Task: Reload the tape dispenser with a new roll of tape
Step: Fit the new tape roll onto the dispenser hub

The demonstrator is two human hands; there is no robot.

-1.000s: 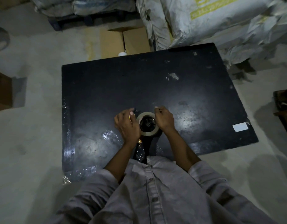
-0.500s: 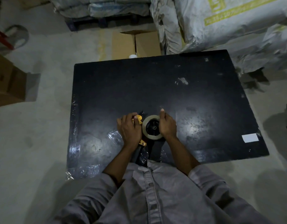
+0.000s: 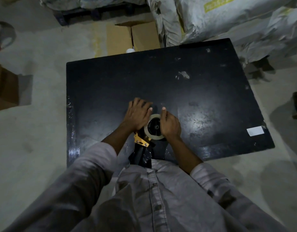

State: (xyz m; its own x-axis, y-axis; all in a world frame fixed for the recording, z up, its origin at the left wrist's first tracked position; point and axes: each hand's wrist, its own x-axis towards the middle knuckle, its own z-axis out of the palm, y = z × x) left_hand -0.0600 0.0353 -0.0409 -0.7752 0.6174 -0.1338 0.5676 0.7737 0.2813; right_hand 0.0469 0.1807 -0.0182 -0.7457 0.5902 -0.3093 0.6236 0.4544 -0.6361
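At the near edge of the bench (image 3: 203, 101), directly in front of me, the tape roll (image 3: 152, 137) sits on the hub of the tape dispenser (image 3: 141, 141), with the black spindle visible through the core. Dispenser lies on its side; yellow bracket and black handle point back toward my body.

My right hand (image 3: 170, 125) is curled over the right side of the roll, fingers closed on its rim, thumb extended toward the far side. My left hand (image 3: 138, 114) lies flat over the front of the dispenser, fingers spread and pressing down, not wrapped around anything I can make out. The front end under that hand is hidden.

Judgement: roll appears seated; next is freeing the tape end and threading it toward the front.

Risks:
- Clear tape, dim light: the loose end may be hard to find.
- If the roll went on the wrong way round, the adhesive faces wrongly; cannot confirm orientation.
- My left palm covers the front, presumably where the blade is; a slip could nick my fingers.
- Crumpled plastic film (image 3: 144, 156) near the handle could stick to the tape.
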